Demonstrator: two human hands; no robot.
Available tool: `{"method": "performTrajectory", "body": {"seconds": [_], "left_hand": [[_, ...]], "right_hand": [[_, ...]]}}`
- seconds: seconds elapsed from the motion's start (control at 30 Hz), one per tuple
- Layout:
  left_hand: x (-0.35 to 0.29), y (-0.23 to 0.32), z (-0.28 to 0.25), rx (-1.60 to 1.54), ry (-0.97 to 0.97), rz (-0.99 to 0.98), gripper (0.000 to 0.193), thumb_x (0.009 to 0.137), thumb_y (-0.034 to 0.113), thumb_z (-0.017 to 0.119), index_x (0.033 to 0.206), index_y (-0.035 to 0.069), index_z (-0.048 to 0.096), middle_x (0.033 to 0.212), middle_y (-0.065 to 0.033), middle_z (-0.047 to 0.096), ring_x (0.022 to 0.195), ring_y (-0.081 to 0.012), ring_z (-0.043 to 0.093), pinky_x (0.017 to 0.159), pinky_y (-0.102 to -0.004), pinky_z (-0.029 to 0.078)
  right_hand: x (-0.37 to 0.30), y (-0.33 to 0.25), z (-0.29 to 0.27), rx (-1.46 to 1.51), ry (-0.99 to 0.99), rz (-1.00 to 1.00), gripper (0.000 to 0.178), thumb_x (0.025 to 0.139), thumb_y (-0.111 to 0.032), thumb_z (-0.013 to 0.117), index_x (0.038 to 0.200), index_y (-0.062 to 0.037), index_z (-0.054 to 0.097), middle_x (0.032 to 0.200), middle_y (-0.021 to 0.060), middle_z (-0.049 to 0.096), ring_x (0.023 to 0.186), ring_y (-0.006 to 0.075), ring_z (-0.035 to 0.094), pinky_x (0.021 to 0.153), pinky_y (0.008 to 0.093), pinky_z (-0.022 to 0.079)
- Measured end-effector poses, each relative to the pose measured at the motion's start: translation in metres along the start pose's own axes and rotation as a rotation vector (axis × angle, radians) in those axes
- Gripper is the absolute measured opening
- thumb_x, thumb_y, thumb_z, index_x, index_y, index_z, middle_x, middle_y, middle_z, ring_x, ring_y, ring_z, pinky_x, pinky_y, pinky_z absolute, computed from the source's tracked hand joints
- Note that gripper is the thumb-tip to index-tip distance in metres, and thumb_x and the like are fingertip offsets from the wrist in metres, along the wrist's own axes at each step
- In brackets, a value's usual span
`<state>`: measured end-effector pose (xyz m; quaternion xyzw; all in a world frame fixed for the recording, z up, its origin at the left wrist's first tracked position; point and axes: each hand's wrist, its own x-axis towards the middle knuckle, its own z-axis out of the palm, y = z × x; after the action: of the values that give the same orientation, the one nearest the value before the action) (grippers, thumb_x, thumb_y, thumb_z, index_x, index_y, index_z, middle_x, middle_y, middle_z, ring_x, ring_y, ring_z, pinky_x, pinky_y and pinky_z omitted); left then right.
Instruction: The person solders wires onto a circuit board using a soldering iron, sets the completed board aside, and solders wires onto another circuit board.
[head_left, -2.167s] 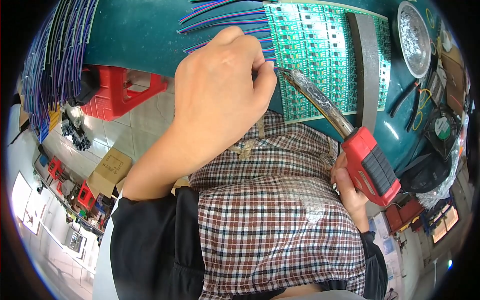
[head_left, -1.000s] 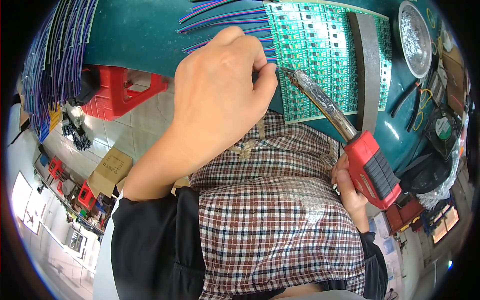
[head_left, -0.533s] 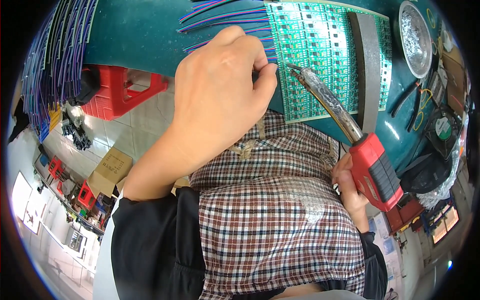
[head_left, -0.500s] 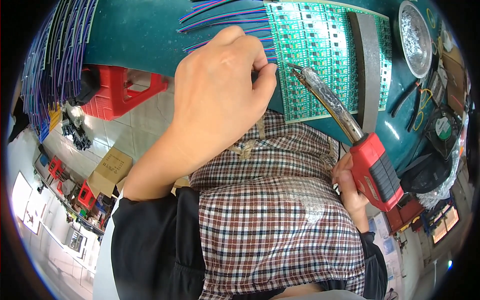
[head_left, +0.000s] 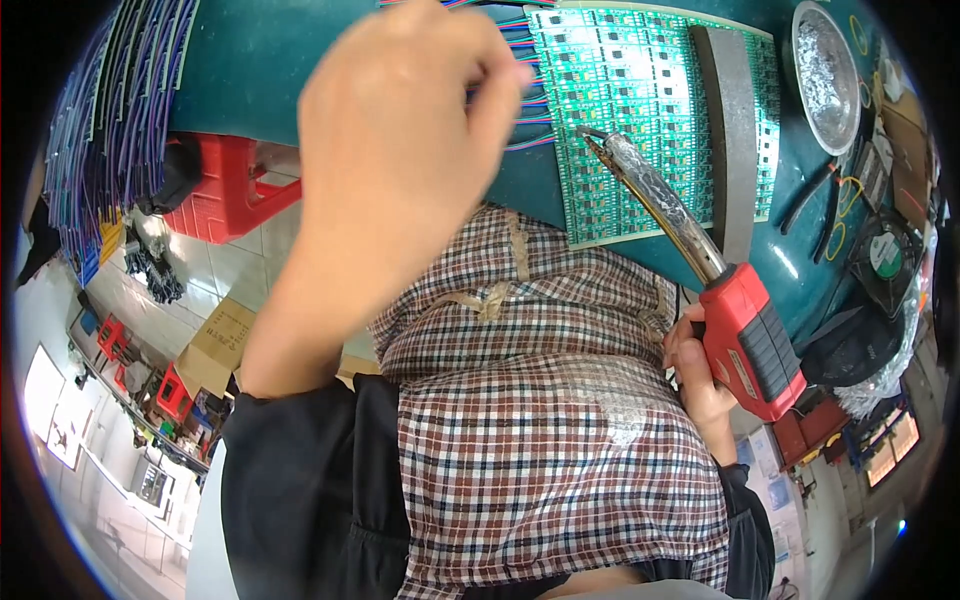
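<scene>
My left hand (head_left: 400,130) is blurred by motion over the table, left of the sheet of green circuit boards (head_left: 610,120). Its fingers curl down on the far side, so whatever they hold, if anything, is hidden. Thin coloured wires (head_left: 525,85) run out from the sheet's left edge beside my thumb. With my right hand (head_left: 698,370) I grip a red and black soldering gun (head_left: 745,340), the fingers partly behind its body. Its long metal barrel slants up to the left, and the tip is over the left columns of boards. A grey metal bar (head_left: 730,130) lies across the sheet's right part.
A metal bowl (head_left: 825,75) of silvery bits stands right of the sheet. Pliers (head_left: 815,210) and a small black fan (head_left: 885,250) lie nearby. Bundles of wired strips (head_left: 120,110) hang at the far left. A red stool (head_left: 225,185) stands beyond the table's edge.
My left hand has moved left and up, away from the sheet's edge, uncovering several wires there. The soldering gun and my right hand have hardly moved.
</scene>
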<state>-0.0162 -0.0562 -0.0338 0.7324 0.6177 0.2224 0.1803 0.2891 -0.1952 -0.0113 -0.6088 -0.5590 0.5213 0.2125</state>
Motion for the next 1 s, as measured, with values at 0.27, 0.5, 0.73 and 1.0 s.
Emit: {"method": "performTrajectory", "body": {"seconds": [0.27,0.5,0.73,1.0], "left_hand": [[0.038,0.001,-0.008,-0.089,0.117,-0.057,0.012,0.081,-0.001,0.072,0.086,-0.001,0.061,0.078,-0.0135,0.06,0.072,-0.0299,0.062,0.067,-0.0375,0.049],[0.031,0.03,-0.023,-0.085,0.086,-0.329,0.009,0.09,0.004,0.07,0.091,0.004,0.061,0.081,-0.0156,0.064,0.073,-0.0271,0.065,0.068,-0.0364,0.05],[-0.021,0.019,-0.006,-0.403,-0.102,-0.167,0.008,0.088,0.001,0.074,0.092,0.001,0.068,0.082,-0.0006,0.066,0.067,-0.0076,0.056,0.064,-0.023,0.046],[-0.03,0.019,0.012,-0.249,-0.124,-0.159,0.014,0.085,0.009,0.076,0.085,0.002,0.065,0.075,-0.0031,0.061,0.061,-0.0131,0.052,0.06,-0.0288,0.044]], "right_hand": [[-0.002,0.005,0.0,0.013,-0.011,-0.025,0.035,0.096,-0.017,0.065,0.12,0.0059,0.054,0.069,0.0042,0.051,0.056,0.0124,0.049,0.057,0.0291,0.043],[0.001,0.006,0.002,0.091,0.004,-0.053,0.037,0.096,-0.016,0.066,0.123,0.0053,0.054,0.068,0.0042,0.05,0.055,0.0127,0.047,0.056,0.0291,0.043],[-0.002,0.01,0.002,0.097,0.0,-0.082,0.037,0.096,-0.014,0.065,0.125,0.0052,0.052,0.067,0.0039,0.049,0.054,0.0126,0.046,0.054,0.0292,0.042],[-0.004,0.017,-0.007,0.043,-0.092,-0.063,0.039,0.096,-0.016,0.067,0.126,0.0052,0.054,0.069,0.0038,0.05,0.055,0.0119,0.046,0.055,0.0289,0.041]]}}
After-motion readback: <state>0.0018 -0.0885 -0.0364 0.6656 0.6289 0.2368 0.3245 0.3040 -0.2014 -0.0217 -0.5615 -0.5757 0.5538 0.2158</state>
